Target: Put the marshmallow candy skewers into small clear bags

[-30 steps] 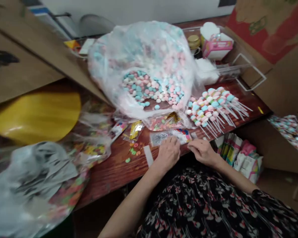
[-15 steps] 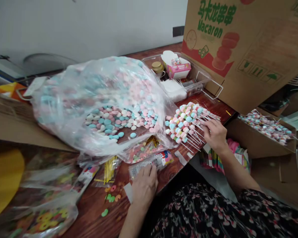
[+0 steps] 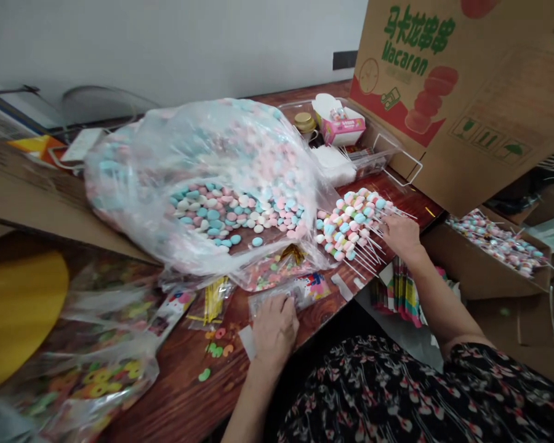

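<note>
My left hand (image 3: 274, 327) grips a clear plastic packet (image 3: 277, 296) with a colourful printed card (image 3: 314, 286) at its far end, lying on the wooden table (image 3: 175, 394). My right hand (image 3: 399, 237) is among the white sticks of a pile of pastel candy skewers (image 3: 351, 224), fingers at the stick ends. Whether it holds a stick is hidden. Left of the skewers, a large clear bag (image 3: 203, 184) holds many loose pink, blue and white macaron candies.
A cardboard carton printed Macaron (image 3: 447, 92) leans at the upper right, above an open box of finished skewers (image 3: 496, 246). A clear tray (image 3: 373, 154) holds a jar and a pink box. Candy bags (image 3: 96, 375), gold twist ties (image 3: 210, 301) and a yellow disc (image 3: 21, 314) lie left.
My right hand has moved from the packet rightward to the skewer sticks. My left hand stays on the packet. The view has swung up and level, showing more of the carton and wall.
</note>
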### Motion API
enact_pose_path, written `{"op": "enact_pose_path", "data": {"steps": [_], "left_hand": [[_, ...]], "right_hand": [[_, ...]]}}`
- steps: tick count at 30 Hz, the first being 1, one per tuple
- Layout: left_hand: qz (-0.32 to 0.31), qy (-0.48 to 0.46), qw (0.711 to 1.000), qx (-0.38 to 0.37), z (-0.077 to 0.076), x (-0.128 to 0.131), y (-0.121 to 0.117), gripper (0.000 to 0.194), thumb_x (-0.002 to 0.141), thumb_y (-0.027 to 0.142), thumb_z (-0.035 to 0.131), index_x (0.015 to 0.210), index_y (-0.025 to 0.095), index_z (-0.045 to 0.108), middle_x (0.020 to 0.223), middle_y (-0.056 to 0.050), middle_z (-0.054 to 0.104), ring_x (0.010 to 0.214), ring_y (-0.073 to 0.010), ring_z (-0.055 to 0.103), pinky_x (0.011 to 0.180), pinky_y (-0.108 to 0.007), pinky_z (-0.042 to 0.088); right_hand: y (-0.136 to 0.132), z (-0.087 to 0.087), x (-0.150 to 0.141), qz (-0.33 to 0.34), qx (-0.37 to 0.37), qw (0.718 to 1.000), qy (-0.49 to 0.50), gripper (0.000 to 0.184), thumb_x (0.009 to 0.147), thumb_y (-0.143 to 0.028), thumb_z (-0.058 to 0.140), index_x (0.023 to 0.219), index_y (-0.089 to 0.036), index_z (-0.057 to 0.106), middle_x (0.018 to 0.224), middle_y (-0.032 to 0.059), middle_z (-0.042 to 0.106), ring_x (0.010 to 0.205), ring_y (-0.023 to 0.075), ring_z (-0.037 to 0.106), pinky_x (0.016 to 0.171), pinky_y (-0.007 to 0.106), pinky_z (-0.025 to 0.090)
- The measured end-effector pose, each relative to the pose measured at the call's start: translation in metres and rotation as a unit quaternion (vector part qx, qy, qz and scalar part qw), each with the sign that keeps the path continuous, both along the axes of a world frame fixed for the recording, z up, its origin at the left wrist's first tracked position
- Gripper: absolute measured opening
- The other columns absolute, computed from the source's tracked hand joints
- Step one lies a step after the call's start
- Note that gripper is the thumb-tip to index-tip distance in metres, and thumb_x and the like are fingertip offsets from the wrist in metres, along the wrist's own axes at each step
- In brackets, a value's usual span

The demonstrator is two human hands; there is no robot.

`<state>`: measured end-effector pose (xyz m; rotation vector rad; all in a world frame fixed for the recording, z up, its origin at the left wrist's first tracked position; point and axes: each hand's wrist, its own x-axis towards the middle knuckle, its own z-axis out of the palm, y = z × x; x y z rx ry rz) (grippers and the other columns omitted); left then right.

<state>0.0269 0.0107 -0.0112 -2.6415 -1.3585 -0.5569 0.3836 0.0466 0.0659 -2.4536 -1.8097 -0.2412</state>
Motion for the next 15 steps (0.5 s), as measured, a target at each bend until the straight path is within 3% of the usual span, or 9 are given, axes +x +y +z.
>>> {"op": "enact_pose_path", "data": {"steps": [3,5,8,11,15], "left_hand": [[0.036,0.051,0.997,-0.055,0.009,0.009,-0.006,0.025,0.085,0.012,0.052,0.103,0.018,0.068,0.088,-0.010,0.066,0.082,-0.0242,0.058,0.070,-0.035,0.043],[0.053,0.048,0.994,-0.084,0.014,0.013,-0.007,0.023,0.084,0.010,0.051,0.095,0.018,0.069,0.084,-0.010,0.064,0.081,-0.0242,0.058,0.069,-0.035,0.042],[0.061,-0.055,0.992,-0.100,0.017,0.013,-0.003,0.020,0.087,0.014,0.051,0.081,0.019,0.069,0.082,-0.008,0.065,0.083,-0.0230,0.057,0.074,-0.035,0.044],[0.066,-0.190,0.975,-0.098,0.014,0.008,0.001,0.019,0.088,0.022,0.057,0.073,0.020,0.069,0.077,-0.005,0.065,0.082,-0.0206,0.056,0.078,-0.034,0.045],[0.046,-0.221,0.967,-0.121,0.005,0.002,0.000,0.019,0.089,0.027,0.060,0.076,0.018,0.070,0.074,-0.004,0.065,0.075,-0.0171,0.057,0.071,-0.030,0.046]], "right_hand": [[0.002,-0.003,0.003,0.005,0.008,1.000,0.003,0.029,0.090,-0.025,0.044,0.096,-0.018,0.071,0.097,0.0116,0.072,0.080,0.0209,0.064,0.066,0.028,0.038],[0.000,-0.007,0.006,0.017,0.049,0.999,0.014,0.028,0.090,-0.024,0.045,0.094,-0.017,0.071,0.093,0.0111,0.072,0.080,0.0208,0.063,0.067,0.028,0.039],[-0.010,-0.010,0.011,0.070,0.149,0.985,0.054,0.027,0.091,-0.027,0.046,0.089,-0.016,0.071,0.088,0.0101,0.072,0.080,0.0205,0.063,0.071,0.029,0.042],[-0.023,-0.007,0.011,0.167,0.217,0.956,0.108,0.026,0.092,-0.030,0.048,0.090,-0.019,0.071,0.088,0.0082,0.073,0.082,0.0204,0.063,0.080,0.032,0.045],[-0.038,0.000,-0.004,0.275,0.174,0.933,0.155,0.018,0.089,-0.028,0.055,0.091,-0.023,0.072,0.079,0.0043,0.072,0.079,0.0209,0.059,0.082,0.037,0.047]]}}
